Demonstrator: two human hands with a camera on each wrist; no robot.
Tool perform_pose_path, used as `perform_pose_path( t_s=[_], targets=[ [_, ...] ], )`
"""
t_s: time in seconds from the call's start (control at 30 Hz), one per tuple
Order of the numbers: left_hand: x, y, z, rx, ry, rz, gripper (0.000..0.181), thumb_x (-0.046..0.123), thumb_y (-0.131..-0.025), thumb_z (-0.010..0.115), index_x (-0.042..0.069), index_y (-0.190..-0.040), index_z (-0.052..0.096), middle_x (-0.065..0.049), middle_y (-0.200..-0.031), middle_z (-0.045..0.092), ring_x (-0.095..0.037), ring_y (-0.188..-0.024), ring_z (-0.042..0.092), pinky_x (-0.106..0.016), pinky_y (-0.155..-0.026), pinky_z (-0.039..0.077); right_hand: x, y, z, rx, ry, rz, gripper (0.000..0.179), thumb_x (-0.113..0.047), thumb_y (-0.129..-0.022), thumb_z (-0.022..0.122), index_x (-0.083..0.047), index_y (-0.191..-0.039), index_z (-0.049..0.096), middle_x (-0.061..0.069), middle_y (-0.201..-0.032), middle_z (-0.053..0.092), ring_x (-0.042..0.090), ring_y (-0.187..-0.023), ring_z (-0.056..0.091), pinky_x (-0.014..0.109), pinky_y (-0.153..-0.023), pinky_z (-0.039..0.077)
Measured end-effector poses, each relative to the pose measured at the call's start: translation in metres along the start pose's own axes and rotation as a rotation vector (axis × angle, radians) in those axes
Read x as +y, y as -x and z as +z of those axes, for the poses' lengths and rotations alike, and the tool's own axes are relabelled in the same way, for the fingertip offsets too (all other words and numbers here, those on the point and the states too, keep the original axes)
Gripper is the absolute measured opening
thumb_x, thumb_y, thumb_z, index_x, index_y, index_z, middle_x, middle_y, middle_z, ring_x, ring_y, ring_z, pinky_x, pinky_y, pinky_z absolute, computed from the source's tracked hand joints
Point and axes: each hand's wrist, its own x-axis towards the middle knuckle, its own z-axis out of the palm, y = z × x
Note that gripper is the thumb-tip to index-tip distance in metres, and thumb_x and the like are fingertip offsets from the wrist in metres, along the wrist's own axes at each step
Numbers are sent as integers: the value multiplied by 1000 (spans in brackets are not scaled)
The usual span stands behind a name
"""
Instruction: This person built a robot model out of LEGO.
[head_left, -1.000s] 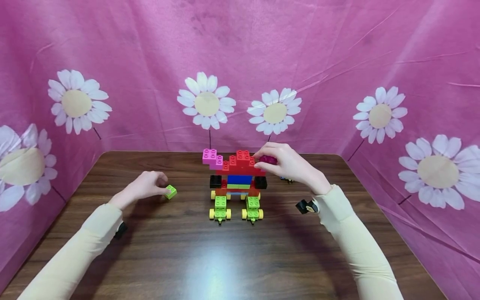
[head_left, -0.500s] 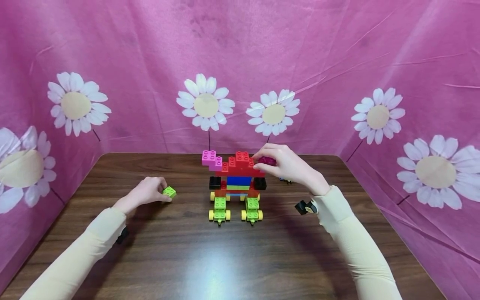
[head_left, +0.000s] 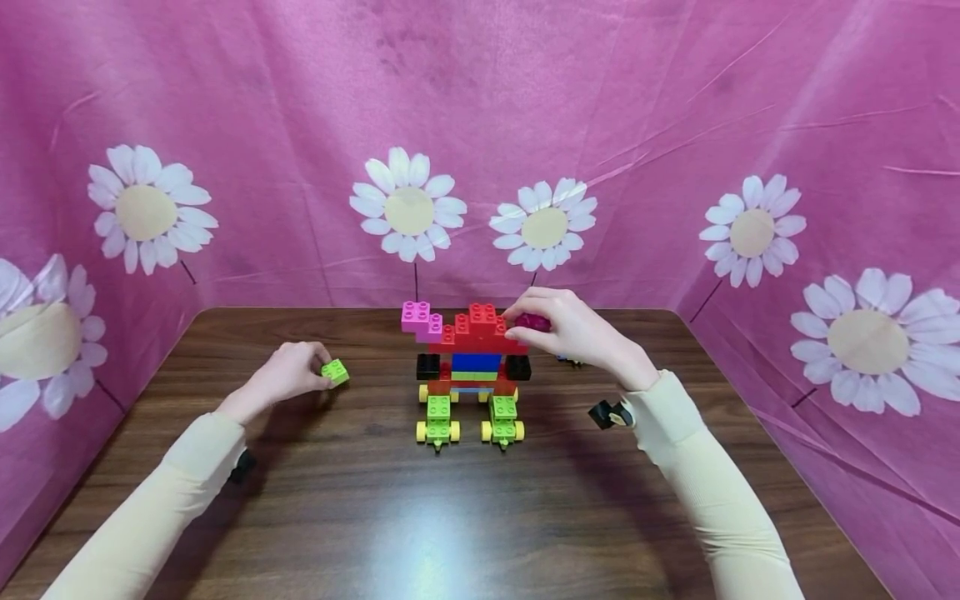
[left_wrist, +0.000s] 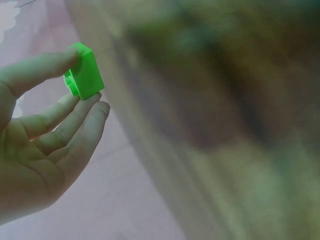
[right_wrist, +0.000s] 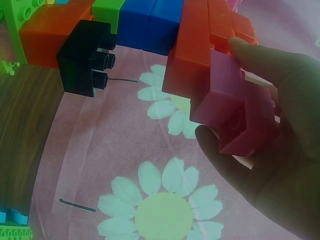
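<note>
My left hand point(head_left: 277, 377) pinches a lime-green brick point(head_left: 335, 372) between thumb and fingertips, held just above the table on the left. In the left wrist view the same green brick point(left_wrist: 87, 75) is tilted, its studs toward the palm. At the middle stands a toy-brick figure with a stepped red top point(head_left: 480, 340), a blue section point(head_left: 476, 363) and lime-green wheeled bases point(head_left: 438, 429). My right hand point(head_left: 573, 331) grips the magenta bricks point(right_wrist: 222, 87) at the figure's upper right end; its thumb touches the red bricks point(right_wrist: 192, 45). The palm hides part of the magenta bricks.
Pink bricks point(head_left: 418, 318) jut from the figure's upper left, and black bricks point(head_left: 428, 367) stick out on both sides. Small blue pieces point(head_left: 570, 360) lie behind the right forearm. Pink flowered cloth point(head_left: 300, 125) surrounds the wooden table point(head_left: 337, 517).
My left hand dips slightly, then rises a little with the green brick. The right hand keeps its grip at the figure's upper right, and the figure stays in place.
</note>
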Motion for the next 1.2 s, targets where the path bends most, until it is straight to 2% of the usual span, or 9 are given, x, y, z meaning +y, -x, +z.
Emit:
perform_pose_path(
  t_s=[0.1, 0.23, 0.43, 0.67, 0.93, 1.13, 1.2],
  targets=[
    [6, -3, -14, 51, 23, 30, 31, 14, -75, 79, -6, -96, 67, -17, -82, 74, -29, -77, 69, -47, -73, 54, 0, 0, 0, 3, 0, -3, 23, -25, -88, 75, -12, -108, 75, 0, -101, 71, 9, -81, 58, 26, -70, 51],
    [19, -9, -35, 87, 72, 46, 32, 13, -79, 76, -7, -103, 68, -18, -86, 74, -29, -80, 70, -42, -74, 54, 1, 0, 0, 4, -1, -2, 24, -25, -88, 76, -12, -108, 75, -1, -101, 72, 8, -80, 58, 26, -69, 50],
    [49, -21, -66, 129, 123, 50, 35, 16, -85, 73, -4, -113, 68, -20, -95, 75, -31, -89, 71, -43, -80, 55, 1, 0, 1, 4, -7, -6, 24, -25, -88, 75, -12, -108, 74, 0, -102, 71, 8, -79, 57, 25, -68, 50],
    [87, -33, -92, 148, 171, 82, 38, 22, -86, 75, 1, -117, 70, -18, -101, 75, -29, -93, 72, -40, -83, 55, 2, 1, 1, 9, -5, -5, 23, -25, -88, 75, -13, -108, 74, -1, -101, 71, 8, -78, 56, 25, -69, 49],
    [124, -44, -105, 146, 233, 114, 34, 24, -84, 79, 7, -112, 71, -14, -102, 75, -26, -95, 71, -44, -89, 55, 2, 1, 1, 5, -2, -4, 23, -25, -89, 75, -12, -108, 74, 0, -101, 71, 8, -79, 57, 26, -70, 49],
    [146, -52, -108, 144, 247, 176, 35, 23, -82, 81, 8, -112, 72, -14, -101, 75, -26, -95, 72, -43, -92, 55, 1, 1, 2, 3, -7, -1, 24, -26, -89, 75, -12, -109, 74, 0, -102, 71, 9, -80, 58, 27, -71, 51],
    [153, -54, -108, 136, 250, 216, 34, 22, -82, 81, 6, -111, 72, -15, -101, 75, -26, -94, 72, -43, -91, 55, 1, 1, 3, 3, -9, 2, 24, -25, -89, 75, -13, -109, 74, 0, -102, 71, 9, -81, 59, 27, -72, 52]
  ],
)
